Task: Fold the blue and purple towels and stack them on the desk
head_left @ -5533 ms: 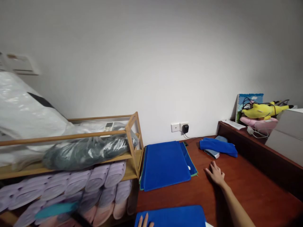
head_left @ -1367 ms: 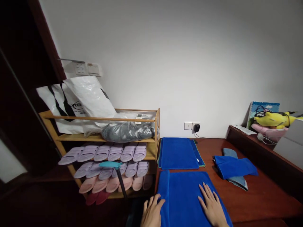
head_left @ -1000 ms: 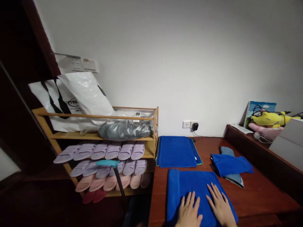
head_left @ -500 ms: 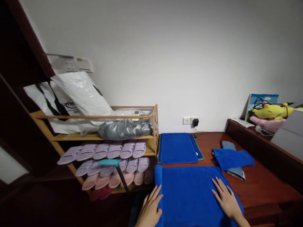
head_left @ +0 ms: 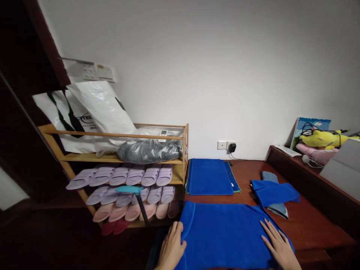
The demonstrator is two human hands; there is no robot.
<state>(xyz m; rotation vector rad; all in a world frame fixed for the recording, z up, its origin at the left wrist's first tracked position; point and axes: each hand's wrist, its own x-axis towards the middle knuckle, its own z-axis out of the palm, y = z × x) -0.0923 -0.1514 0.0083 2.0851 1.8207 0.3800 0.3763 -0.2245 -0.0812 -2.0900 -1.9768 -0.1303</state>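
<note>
A blue towel (head_left: 225,234) lies on the reddish-brown wooden surface, with creases at its upper corners. At its left edge my left hand (head_left: 171,243) has its fingers bent and closed on the cloth. My right hand (head_left: 278,243) rests flat near the right edge, fingers spread on the fabric. Just beyond the towel is a stack of folded blue towels (head_left: 210,176) with green trim showing. To the right, a folded blue cloth (head_left: 277,193) lies across a grey-blue cloth (head_left: 278,210).
On the left stands a wooden rack (head_left: 185,150) with rows of slippers (head_left: 135,175), a white bag (head_left: 104,108) and a plastic-wrapped dark bundle (head_left: 149,152). A turquoise-headed tool (head_left: 129,189) leans before it. A black plug (head_left: 232,147) is in the wall; a yellow plush toy (head_left: 323,138) sits right.
My left hand has moved left and curled its fingers on the towel's edge. My right hand has slid right and slightly down. The towel's upper corners have become more creased.
</note>
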